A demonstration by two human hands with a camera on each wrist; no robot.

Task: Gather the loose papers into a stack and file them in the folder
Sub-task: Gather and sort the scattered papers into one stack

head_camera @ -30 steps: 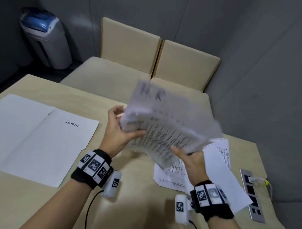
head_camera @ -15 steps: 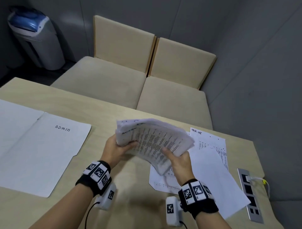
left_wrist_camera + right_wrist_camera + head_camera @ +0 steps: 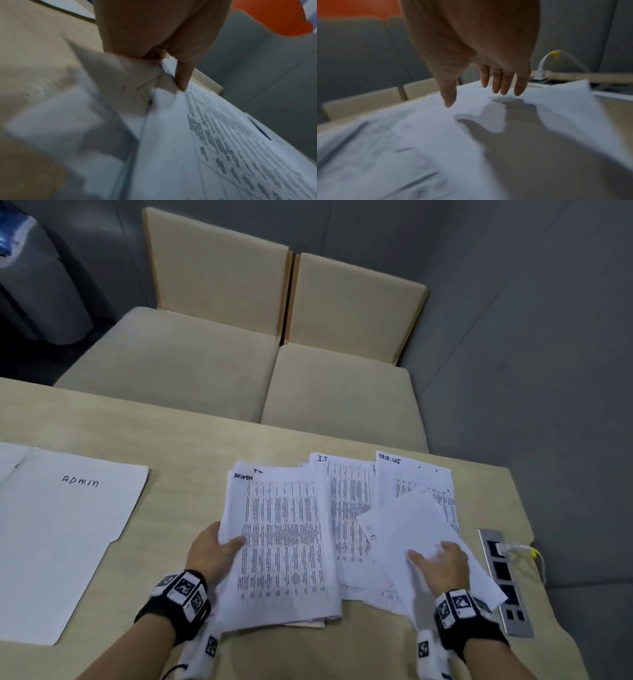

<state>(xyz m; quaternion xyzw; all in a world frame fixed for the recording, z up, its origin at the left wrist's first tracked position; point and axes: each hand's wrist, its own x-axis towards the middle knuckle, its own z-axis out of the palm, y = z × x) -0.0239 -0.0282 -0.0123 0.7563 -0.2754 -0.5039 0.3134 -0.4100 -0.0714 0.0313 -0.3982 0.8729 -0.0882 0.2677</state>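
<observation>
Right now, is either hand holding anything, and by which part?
The left hand grips the printed paper stack by its left edge, thumb on top. The right hand holds nothing; its straight fingers hover over the loose sheets.

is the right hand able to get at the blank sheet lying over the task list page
Probably yes: the right hand hovers open directly above the blank sheet, fingers spread, nothing between them. The left hand holds the stack off to the side.

The left hand (image 3: 154, 33) pinches the edge of printed papers (image 3: 214, 142) over the table (image 3: 34, 47).
</observation>
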